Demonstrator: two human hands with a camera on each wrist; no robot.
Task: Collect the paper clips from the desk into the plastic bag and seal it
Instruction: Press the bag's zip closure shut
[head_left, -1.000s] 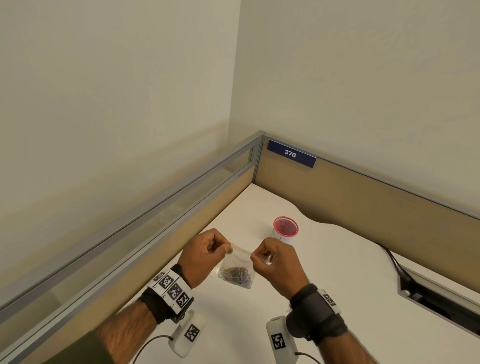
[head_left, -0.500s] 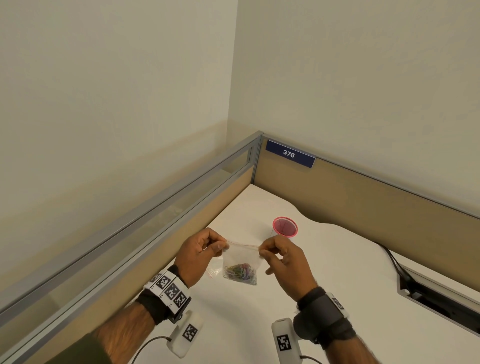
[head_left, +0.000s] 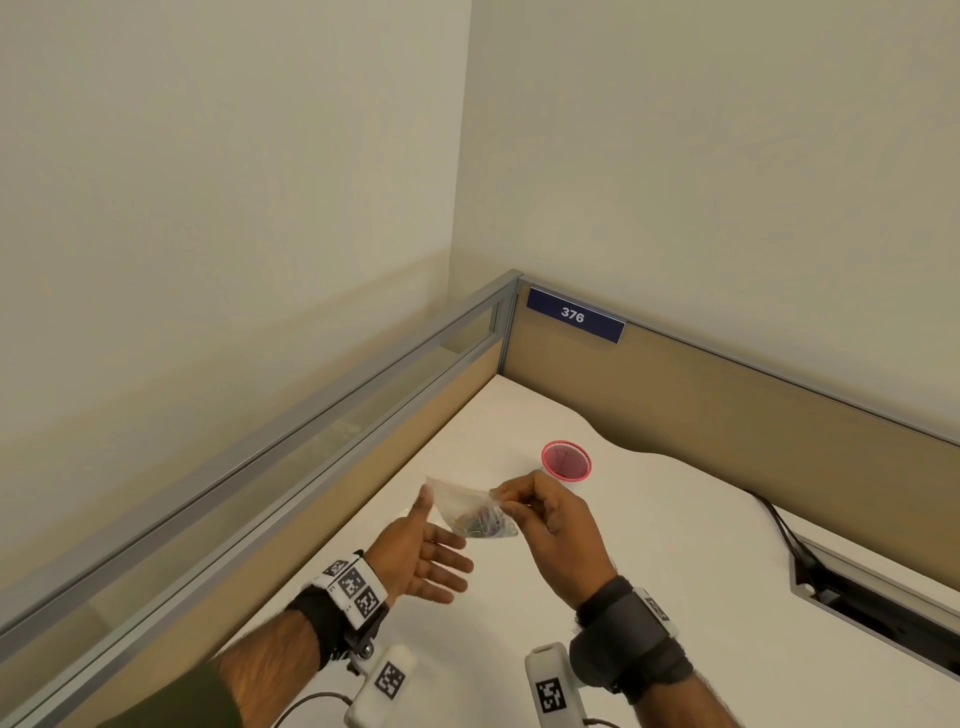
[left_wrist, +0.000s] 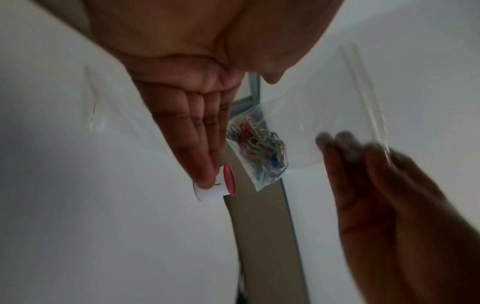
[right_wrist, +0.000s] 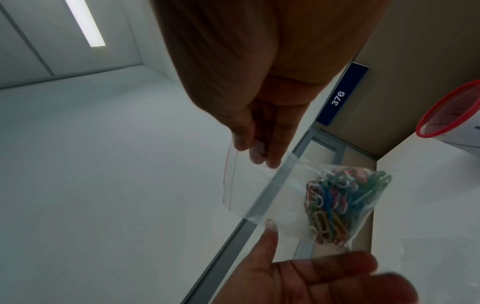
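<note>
A small clear plastic bag (head_left: 464, 503) hangs above the white desk (head_left: 675, 571), with several coloured paper clips (head_left: 484, 525) bunched in its lower corner. My right hand (head_left: 501, 501) pinches the bag's top edge at one corner; the right wrist view shows the fingertips (right_wrist: 255, 152) on the strip, above the paper clips (right_wrist: 335, 205). My left hand (head_left: 434, 545) is open beside the bag with its fingers spread and straight, and only its thumb (right_wrist: 270, 232) touches the bag's side. In the left wrist view the bag (left_wrist: 262, 152) hangs just past the straight fingers (left_wrist: 200, 139).
A white cup with a red rim (head_left: 566, 460) stands on the desk just behind my right hand. Tan partition walls with a blue "376" sign (head_left: 574, 315) close the back and left. A cable (head_left: 774, 519) runs to a recessed slot (head_left: 883, 597) at the right.
My left hand has let go of the bag's top corner and spread open. The bag now hangs tilted from my right hand alone, slightly farther from me.
</note>
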